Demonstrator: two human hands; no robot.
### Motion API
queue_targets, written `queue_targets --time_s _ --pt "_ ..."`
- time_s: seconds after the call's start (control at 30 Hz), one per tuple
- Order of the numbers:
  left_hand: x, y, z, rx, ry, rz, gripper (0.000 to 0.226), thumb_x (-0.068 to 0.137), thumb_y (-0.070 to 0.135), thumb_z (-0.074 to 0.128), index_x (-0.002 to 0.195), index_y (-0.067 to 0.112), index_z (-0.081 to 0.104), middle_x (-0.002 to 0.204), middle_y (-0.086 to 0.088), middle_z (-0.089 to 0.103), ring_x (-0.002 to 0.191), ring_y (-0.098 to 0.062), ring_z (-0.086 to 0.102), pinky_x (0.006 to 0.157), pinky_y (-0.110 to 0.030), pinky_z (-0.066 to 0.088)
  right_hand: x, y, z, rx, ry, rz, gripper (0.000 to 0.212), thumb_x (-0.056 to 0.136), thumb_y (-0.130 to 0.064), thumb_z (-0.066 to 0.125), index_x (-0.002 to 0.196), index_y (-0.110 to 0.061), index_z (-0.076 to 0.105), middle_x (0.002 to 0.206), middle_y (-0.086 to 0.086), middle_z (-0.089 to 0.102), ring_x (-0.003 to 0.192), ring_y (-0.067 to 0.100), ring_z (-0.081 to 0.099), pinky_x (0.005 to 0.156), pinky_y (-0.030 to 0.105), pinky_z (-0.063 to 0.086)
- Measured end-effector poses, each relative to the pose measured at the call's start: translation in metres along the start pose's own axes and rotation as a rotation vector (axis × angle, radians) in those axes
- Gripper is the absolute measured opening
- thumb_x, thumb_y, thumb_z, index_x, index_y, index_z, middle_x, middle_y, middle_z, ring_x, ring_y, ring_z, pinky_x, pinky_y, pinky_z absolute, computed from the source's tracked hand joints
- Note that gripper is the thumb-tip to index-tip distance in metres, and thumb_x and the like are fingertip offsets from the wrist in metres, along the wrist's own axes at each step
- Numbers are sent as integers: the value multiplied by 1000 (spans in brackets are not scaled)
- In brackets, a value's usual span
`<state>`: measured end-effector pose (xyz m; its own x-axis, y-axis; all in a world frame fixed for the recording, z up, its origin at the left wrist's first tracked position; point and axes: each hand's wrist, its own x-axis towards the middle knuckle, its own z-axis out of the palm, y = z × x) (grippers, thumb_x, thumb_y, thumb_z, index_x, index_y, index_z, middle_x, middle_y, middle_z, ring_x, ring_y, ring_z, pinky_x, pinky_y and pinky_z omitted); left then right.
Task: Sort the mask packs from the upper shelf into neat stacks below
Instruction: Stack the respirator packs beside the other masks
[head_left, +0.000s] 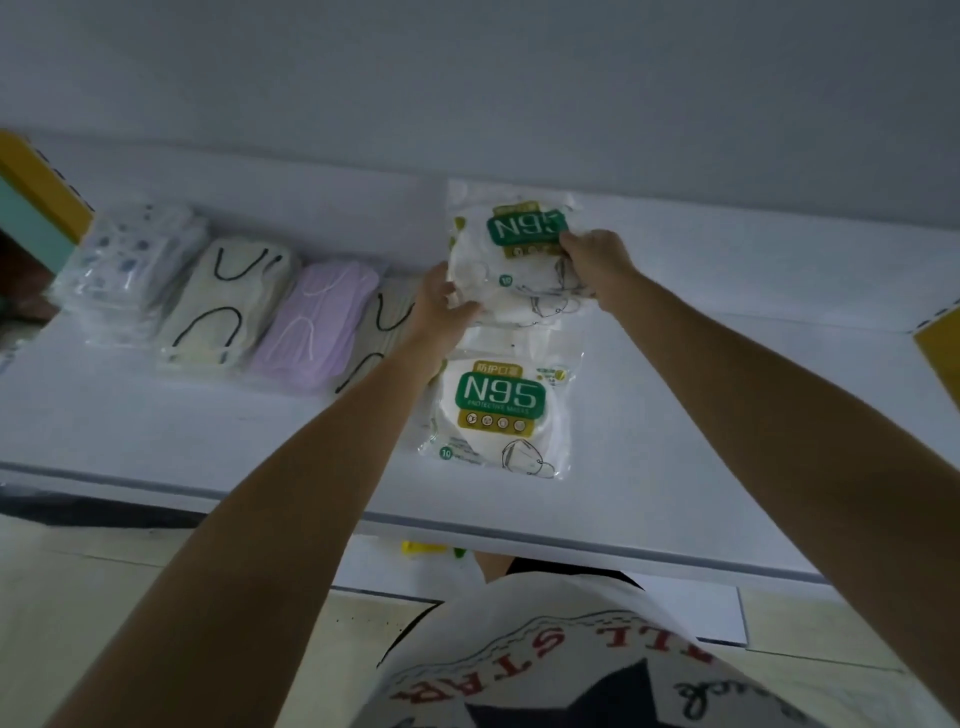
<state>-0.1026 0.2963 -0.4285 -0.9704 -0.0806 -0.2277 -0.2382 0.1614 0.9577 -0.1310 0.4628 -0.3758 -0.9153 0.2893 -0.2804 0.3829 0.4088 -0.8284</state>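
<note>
Both my hands hold a white N95 mask pack with a green label at the back of the white shelf. My left hand grips its lower left edge. My right hand pinches its right side by the label. A second N95 pack lies flat on the shelf just in front of it. Left of my hands stands a row of packs: a cream pack with black loops partly behind my left arm, a purple pack, another cream pack, and a blue-patterned stack.
The shelf's front edge runs across the view, with a lower white surface and a small yellow object beneath it. A yellow upright bounds the shelf at left and a yellow piece sits at right.
</note>
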Motion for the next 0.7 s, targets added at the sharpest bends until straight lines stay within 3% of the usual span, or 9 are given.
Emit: queue_targets --time_s 0.1,0.17,0.27,0.33,0.37,0.47,0.57,0.63,0.7 --pt "5 -1 1 16 -26 92 60 86 1 59 139 14 34 128 -4 48 107 -12 48 59 -11 46 -6 2 -3 -4 128 -153 37 95 -18 48 129 -6 42 122 12 51 112 23 52 95 34 48" --pt "8 -1 1 62 6 159 60 89 6 59 141 15 30 132 -5 47 107 -11 47 62 -11 46 -11 3 -3 -58 154 -292 35 95 -19 49 127 -7 47 122 10 48 117 24 49 95 28 46" --pt "14 -4 -3 227 119 260 57 87 11 64 137 13 38 129 -4 53 107 -12 52 77 -15 48 -7 11 -4 -249 -80 -399 54 89 -36 60 136 -15 44 142 11 28 134 28 28 107 31 30" --pt "17 -5 -6 342 107 281 55 86 15 67 135 14 42 127 -4 56 110 -16 54 87 -25 48 -7 17 -5 -476 -235 -376 86 81 -46 66 149 -20 19 153 14 3 141 33 10 114 43 18" --pt "17 -4 -7 382 91 274 55 86 17 67 135 14 42 127 -4 56 110 -15 53 88 -26 46 -7 18 -5 -578 -230 -366 95 78 -49 67 150 -22 10 155 14 -5 142 35 6 114 47 17" --pt "15 -1 -10 414 36 232 60 90 20 61 141 13 32 133 -6 51 117 -19 50 93 -29 43 -10 16 1 -685 -140 -367 100 78 -56 64 150 -24 2 155 14 -8 141 38 6 112 50 20" --pt "1 0 -12 367 34 198 61 93 13 52 146 9 22 141 -11 41 126 -24 43 102 -33 40 -18 16 5 -709 -38 -400 107 76 -60 63 150 -25 -5 155 16 -14 142 37 1 114 47 9" --pt "-16 -7 -17 423 65 252 56 93 11 49 143 4 25 142 -15 34 128 -25 37 105 -30 33 -33 25 0 -651 89 -466 108 76 -59 64 150 -20 -5 155 17 -13 143 34 -3 116 45 4" --pt "-39 -19 -25 505 92 423 44 92 10 52 131 -5 36 133 -22 37 116 -25 39 96 -21 30 -55 44 -7 -535 189 -546 102 78 -54 64 150 -17 2 156 16 -7 144 32 0 116 45 6"
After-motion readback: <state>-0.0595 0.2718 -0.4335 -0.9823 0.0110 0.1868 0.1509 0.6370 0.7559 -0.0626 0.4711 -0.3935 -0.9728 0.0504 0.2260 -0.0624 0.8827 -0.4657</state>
